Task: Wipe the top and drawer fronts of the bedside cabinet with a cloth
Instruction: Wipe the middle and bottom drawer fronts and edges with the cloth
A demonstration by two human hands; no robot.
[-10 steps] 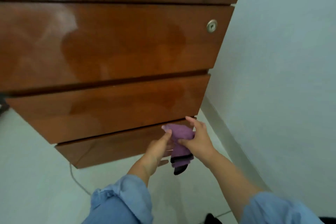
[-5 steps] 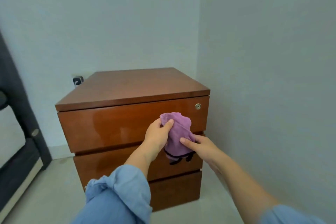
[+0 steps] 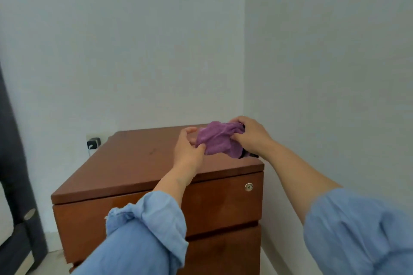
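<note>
A brown wooden bedside cabinet (image 3: pixel 138 163) stands in the room corner, its glossy top and upper drawer front (image 3: pixel 219 205) in view, with a round lock (image 3: pixel 248 187) at the drawer's right. A bunched purple cloth (image 3: pixel 218 138) with a black edge is held over the right rear part of the top. My left hand (image 3: pixel 187 147) pinches the cloth's left side with thumb and fingers. My right hand (image 3: pixel 250 134) grips its right side, fingers curled into the fabric. The lower drawers are mostly hidden by my sleeves.
White walls meet right behind the cabinet. A wall socket with a black plug (image 3: pixel 93 142) sits at the cabinet's rear left. A dark bed frame (image 3: pixel 15 185) runs down the left edge. A strip of pale floor (image 3: pixel 53 254) shows by the cabinet's left foot.
Both hands rose with the cloth from the lowest drawer front, past the top drawer, to above the cabinet top. The view lifted along with them.
</note>
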